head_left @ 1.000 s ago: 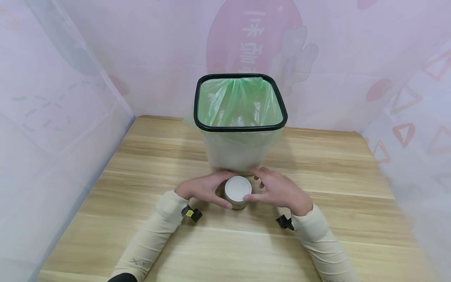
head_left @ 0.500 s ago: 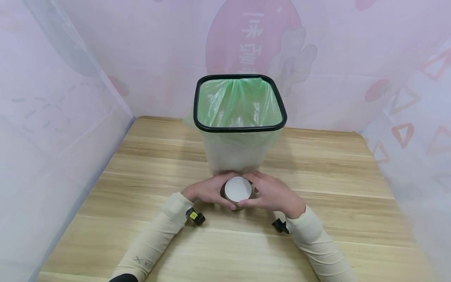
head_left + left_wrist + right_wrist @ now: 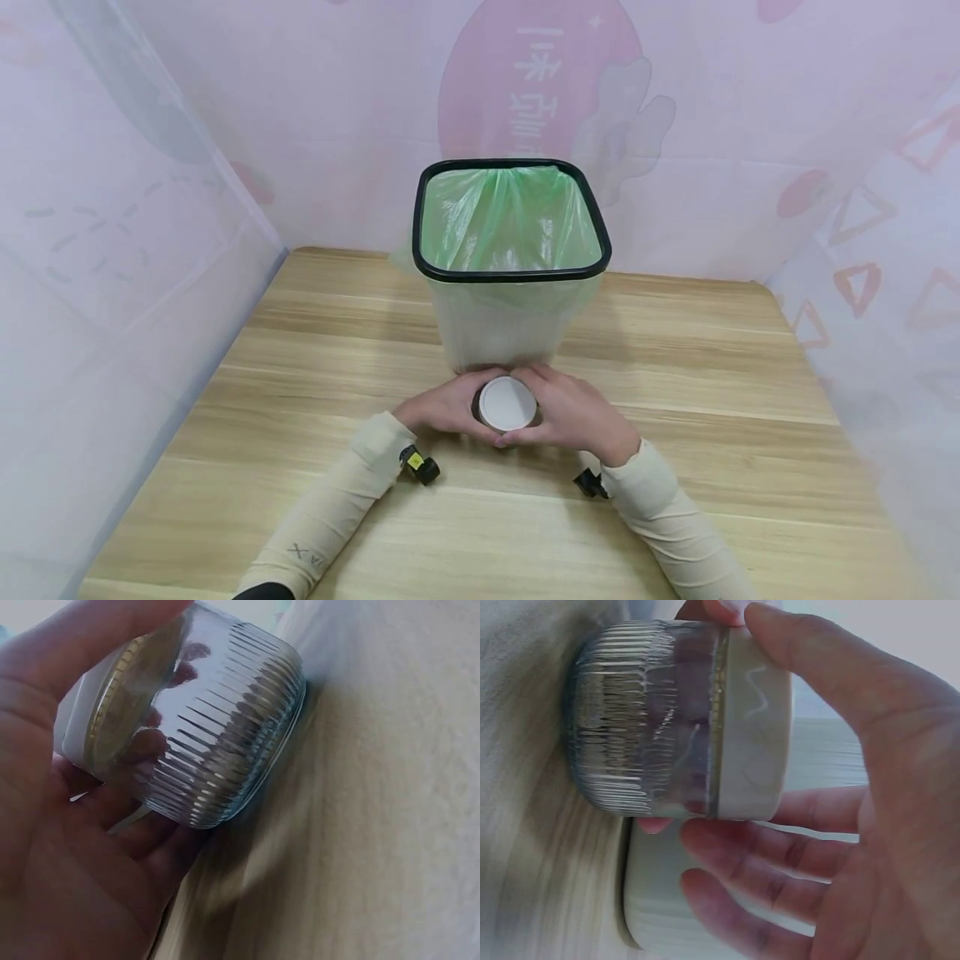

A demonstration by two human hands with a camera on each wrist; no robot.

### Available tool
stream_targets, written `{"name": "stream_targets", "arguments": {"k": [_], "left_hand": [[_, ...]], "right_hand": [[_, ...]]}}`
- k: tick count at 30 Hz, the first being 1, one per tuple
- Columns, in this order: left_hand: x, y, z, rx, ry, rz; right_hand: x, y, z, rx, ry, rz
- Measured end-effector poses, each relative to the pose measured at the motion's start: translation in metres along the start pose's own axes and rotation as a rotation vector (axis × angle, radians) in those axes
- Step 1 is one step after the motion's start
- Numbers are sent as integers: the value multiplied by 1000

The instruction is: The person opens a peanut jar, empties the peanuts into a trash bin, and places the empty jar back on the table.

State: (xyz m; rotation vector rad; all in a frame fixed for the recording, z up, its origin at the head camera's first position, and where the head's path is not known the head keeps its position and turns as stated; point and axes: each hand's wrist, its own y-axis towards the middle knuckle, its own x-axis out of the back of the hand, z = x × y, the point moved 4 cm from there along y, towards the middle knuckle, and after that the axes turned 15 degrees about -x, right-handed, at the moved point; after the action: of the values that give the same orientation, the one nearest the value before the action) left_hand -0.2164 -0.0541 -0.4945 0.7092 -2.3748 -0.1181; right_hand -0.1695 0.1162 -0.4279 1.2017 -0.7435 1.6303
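Observation:
A clear glass jar (image 3: 225, 712) with a ribbed lower body stands on the table in front of the bin, its white lid (image 3: 507, 404) facing up in the head view. My left hand (image 3: 446, 407) curls round the jar's body from the left. From the other side, my right hand (image 3: 577, 414) grips at the lid, thumb and fingers on opposite sides of it in the right wrist view. Both thumbs meet at the jar's near side. The lid sits on the jar's mouth, and the hands hide most of the glass in the head view.
Right behind the jar stands a white bin (image 3: 498, 329) with a black rim and a green plastic liner (image 3: 513, 217). The wood-grain table (image 3: 480, 533) reaches printed cloth walls at the back and sides.
Both hands have closed in on the jar; the right hand has moved left, bringing its fingers and thumb onto the lid. Jar and bin stay in place.

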Motion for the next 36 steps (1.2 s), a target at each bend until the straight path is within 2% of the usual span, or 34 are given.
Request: {"name": "stream_targets", "arguments": {"k": [14,22,24,31,36], "left_hand": [[0,0,-3,16,-37,-26],[8,2,-31,6,-55,-22],[9,3,-34,2,-56,-25],[2,-1,-7,24,-64,-51],[4,-1,-4,-8,-78,-55]], "right_hand": [[-3,4,0,71,-15,-82],[-4,7,0,108,34,-96],[-4,7,-1,115,39,-95],[-4,9,-1,137,53,-122],[1,8,0,148,82,-154]]}}
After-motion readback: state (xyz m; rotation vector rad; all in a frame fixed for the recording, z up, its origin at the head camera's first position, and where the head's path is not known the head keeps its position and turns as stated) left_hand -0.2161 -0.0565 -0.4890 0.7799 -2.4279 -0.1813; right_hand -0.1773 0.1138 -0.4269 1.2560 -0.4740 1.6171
